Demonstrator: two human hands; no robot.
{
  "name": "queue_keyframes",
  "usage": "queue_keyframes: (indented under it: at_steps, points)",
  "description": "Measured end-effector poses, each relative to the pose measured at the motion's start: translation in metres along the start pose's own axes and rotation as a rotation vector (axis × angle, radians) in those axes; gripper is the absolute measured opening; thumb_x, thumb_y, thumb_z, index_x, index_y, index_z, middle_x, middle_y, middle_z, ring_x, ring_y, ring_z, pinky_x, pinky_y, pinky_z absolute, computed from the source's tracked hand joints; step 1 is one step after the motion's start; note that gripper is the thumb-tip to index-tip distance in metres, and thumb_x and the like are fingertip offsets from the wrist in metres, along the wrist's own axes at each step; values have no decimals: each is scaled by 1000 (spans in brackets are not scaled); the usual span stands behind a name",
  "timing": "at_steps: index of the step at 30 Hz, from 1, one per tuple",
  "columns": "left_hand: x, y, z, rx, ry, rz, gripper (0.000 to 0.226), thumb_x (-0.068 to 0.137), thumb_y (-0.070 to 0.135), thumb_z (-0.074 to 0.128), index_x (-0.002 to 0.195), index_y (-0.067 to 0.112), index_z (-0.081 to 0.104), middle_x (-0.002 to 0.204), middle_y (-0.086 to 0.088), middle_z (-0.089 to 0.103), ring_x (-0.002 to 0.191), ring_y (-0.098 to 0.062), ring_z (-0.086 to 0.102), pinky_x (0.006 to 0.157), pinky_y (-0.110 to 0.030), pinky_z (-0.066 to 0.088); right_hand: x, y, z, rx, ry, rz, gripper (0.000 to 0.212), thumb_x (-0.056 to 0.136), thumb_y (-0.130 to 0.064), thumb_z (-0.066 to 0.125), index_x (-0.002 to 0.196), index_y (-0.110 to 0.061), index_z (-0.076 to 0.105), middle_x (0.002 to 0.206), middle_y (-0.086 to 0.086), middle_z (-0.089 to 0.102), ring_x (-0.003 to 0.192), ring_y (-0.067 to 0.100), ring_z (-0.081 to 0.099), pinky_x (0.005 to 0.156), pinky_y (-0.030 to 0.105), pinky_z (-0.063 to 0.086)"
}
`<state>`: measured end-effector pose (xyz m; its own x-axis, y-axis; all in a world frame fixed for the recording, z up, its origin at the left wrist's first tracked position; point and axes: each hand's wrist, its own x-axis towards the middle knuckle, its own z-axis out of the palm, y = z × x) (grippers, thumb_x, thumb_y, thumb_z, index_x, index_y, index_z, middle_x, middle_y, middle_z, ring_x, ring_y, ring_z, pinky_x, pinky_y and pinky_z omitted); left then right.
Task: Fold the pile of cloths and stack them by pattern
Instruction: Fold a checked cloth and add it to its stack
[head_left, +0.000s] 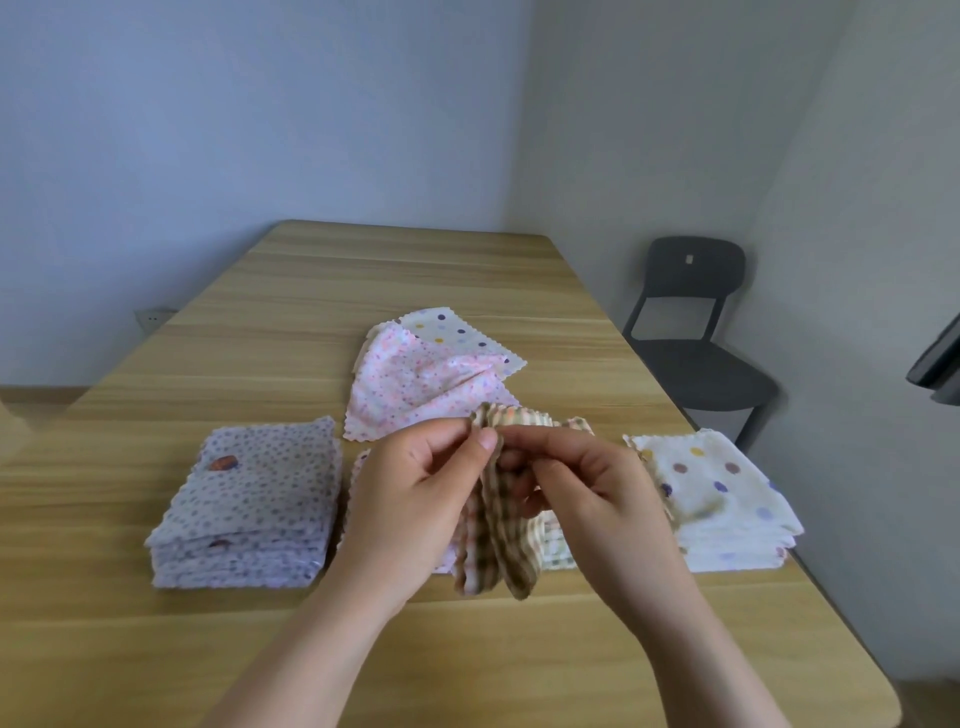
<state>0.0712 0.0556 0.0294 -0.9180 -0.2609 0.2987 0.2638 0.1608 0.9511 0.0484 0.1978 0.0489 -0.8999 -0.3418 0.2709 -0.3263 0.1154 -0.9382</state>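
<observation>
A brown-and-cream checked cloth (500, 540) hangs folded between both hands above the table. My left hand (410, 499) pinches its top edge with thumb and forefinger. My right hand (587, 488) pinches the same edge from the right. Behind the hands lies the loose pile: a pink speckled cloth (415, 384) over a cream cloth with big dots (457, 327). At the left stands a folded stack of lilac dotted cloths (254, 509). At the right stands a folded stack of cream big-dot cloths (727, 499). A checked stack (558, 545) and a pink stack are mostly hidden under my hands.
The wooden table (363, 280) reaches away to the far wall. A dark chair (691, 338) stands off the table's right side. A dark object (940, 358) sticks in at the right frame edge.
</observation>
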Motion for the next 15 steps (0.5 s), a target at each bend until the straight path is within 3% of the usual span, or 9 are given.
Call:
queue_keyframes:
  at_steps: [4, 6, 8, 10, 13, 15]
  points:
    - [0, 0, -2, 100, 45, 63, 52, 83, 52, 56, 75, 1, 63, 56, -19, 52, 53, -31, 46, 53, -38, 40, 0, 5, 1, -140, -49, -39, 54, 87, 10, 41, 110, -26, 73, 82, -22, 62, 79, -5, 58, 73, 12, 43]
    - [2, -1, -2, 120, 64, 79, 49, 84, 45, 55, 73, -3, 60, 51, -18, 42, 51, -20, 38, 51, -33, 33, 1, 6, 1, -159, -69, -47, 55, 88, 11, 40, 112, -26, 73, 82, -27, 58, 80, -5, 57, 75, 12, 42]
    - [4, -3, -3, 117, 78, 71, 49, 86, 40, 52, 76, -8, 58, 56, -26, 48, 56, -16, 40, 51, -36, 34, 1, 7, 0, -162, -66, -35, 54, 88, 11, 41, 109, -26, 74, 82, -26, 58, 78, -5, 56, 75, 11, 41]
    - [5, -5, -3, 92, 113, 43, 47, 88, 38, 51, 79, -9, 56, 59, -27, 52, 58, -17, 42, 51, -36, 33, 2, 9, -1, -152, 8, -18, 48, 89, 7, 45, 101, -28, 75, 79, -27, 62, 74, -5, 56, 70, 10, 40]
    - [6, -5, -3, 21, 177, -22, 41, 86, 35, 54, 80, -6, 56, 61, -12, 48, 60, -18, 42, 54, -30, 30, 5, 17, -5, -146, 237, 7, 28, 91, -8, 54, 90, -28, 73, 76, -21, 67, 71, -2, 60, 62, 9, 40]
    - [8, -3, -4, -51, 205, -69, 40, 79, 36, 53, 81, -4, 55, 71, -6, 49, 68, -18, 44, 63, -32, 34, 6, 24, -9, -133, 281, 75, 11, 90, -28, 62, 99, -27, 68, 92, -12, 70, 87, 2, 64, 76, 17, 48]
